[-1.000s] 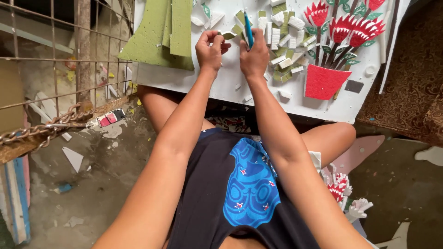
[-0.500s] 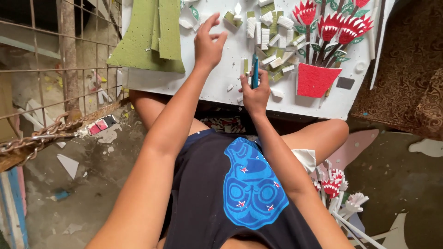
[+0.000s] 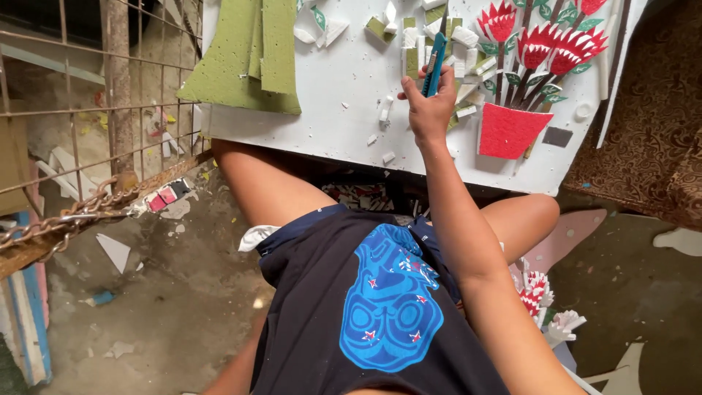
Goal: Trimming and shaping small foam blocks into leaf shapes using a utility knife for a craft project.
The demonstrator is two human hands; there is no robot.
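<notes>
Head view: right hand grips a blue craft knife upright over the white bench. Left hand is out of sight. Red paper flowerpot sits just right of the knife.

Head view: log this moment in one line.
right hand: grips blue cutter | left hand: out of view | white board: foam scraps, red flower piece

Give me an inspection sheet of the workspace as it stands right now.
Surface: white board resting over the person's lap.
Job's things: blue craft knife upright in the right hand; small white and green foam pieces beside it.
Clutter: green foam sheets at the board's left; red flower-in-pot foam piece at its right.
Grippers: right hand gripping the knife; left hand not visible.
Cables: nothing seen.
Surroundings: wire fence, chain, scraps on concrete floor.
</notes>
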